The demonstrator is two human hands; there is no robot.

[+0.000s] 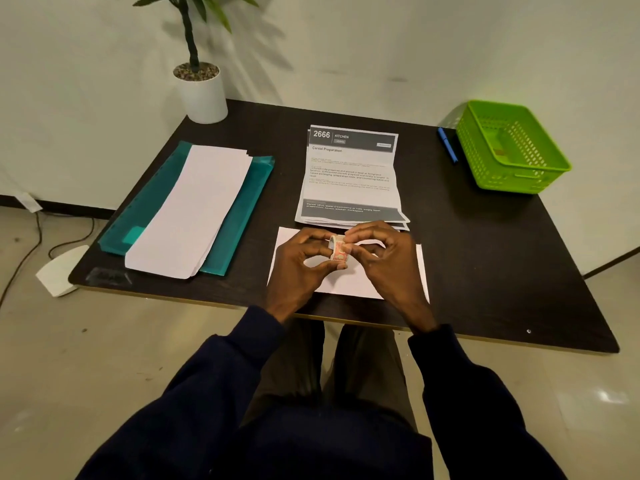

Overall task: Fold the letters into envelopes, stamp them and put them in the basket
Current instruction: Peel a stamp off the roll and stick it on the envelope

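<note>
A small roll of stamps, reddish in print, is held just above a white envelope near the front edge of the dark table. The roll is pinched from both sides: the fingers of the left hand are closed on its left and lower part, and the fingers of the right hand are closed on its upper right edge. Whether a single stamp has been lifted from the roll cannot be told. The envelope lies flat beneath both hands and is partly covered by them.

Just behind the envelope, a stack of printed letters is laid, creased across by folds, with the heading "2666 KITCHEN" and "Cereal Preparation" legible on the top sheet. To the left, a pile of blank white envelopes is set on a teal plastic folder. At the far right corner a green perforated basket stands, with something pale lying inside it, not clearly identifiable. A blue pen lies just beside the basket on its left. At the far left corner a potted plant in a white pot is placed. Dark sleeves are seen on both forearms.
</note>
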